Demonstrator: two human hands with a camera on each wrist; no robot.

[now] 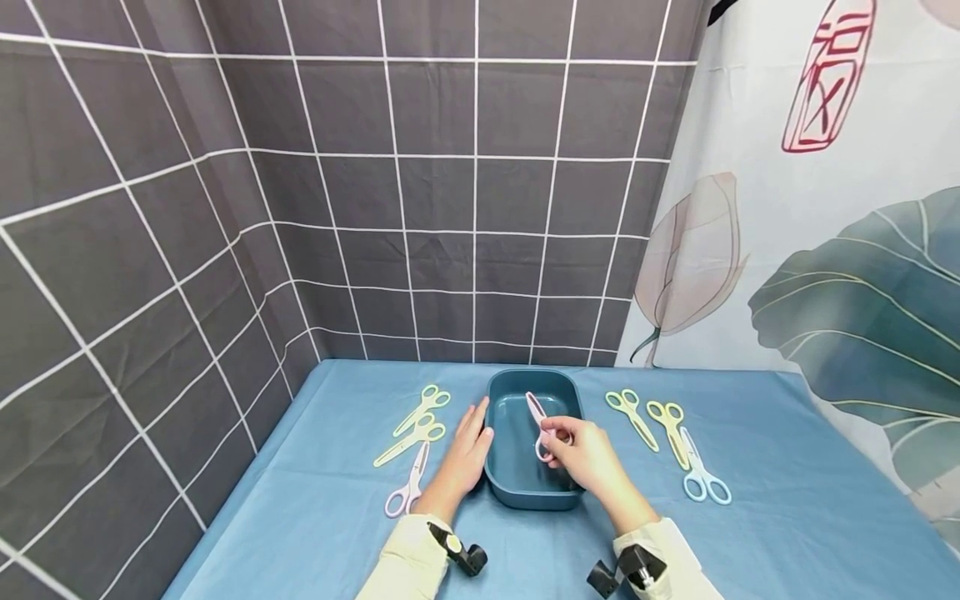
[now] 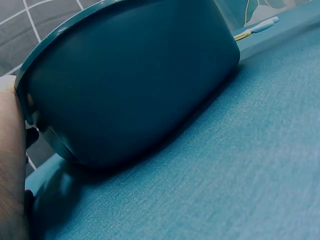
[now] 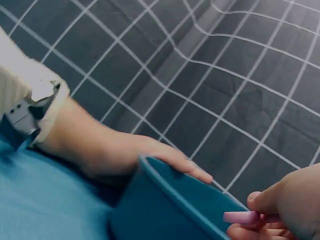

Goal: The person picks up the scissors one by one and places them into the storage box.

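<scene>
A teal rectangular bin (image 1: 532, 502) stands on the blue cloth between both hands. My left hand (image 1: 465, 454) rests along its left wall with the fingers straight, the thumb at the rim. Over the inside of the bin, my right hand (image 1: 588, 454) pinches pink scissors (image 1: 535, 407) near the handle loops, with the blades directed away from me. Part of the pink handle (image 3: 241, 217) shows between thumb and fingers in the right wrist view. The left wrist view is mostly filled by the bin's outer wall (image 2: 135, 85).
Left of the bin lie two yellow scissors (image 1: 409, 442) and pink-purple scissors (image 1: 408, 487), close by the left wrist. To the right lie two more yellow scissors (image 1: 633, 417) and light blue scissors (image 1: 701, 475). Dark checked cloth (image 1: 435, 200) hangs behind the table.
</scene>
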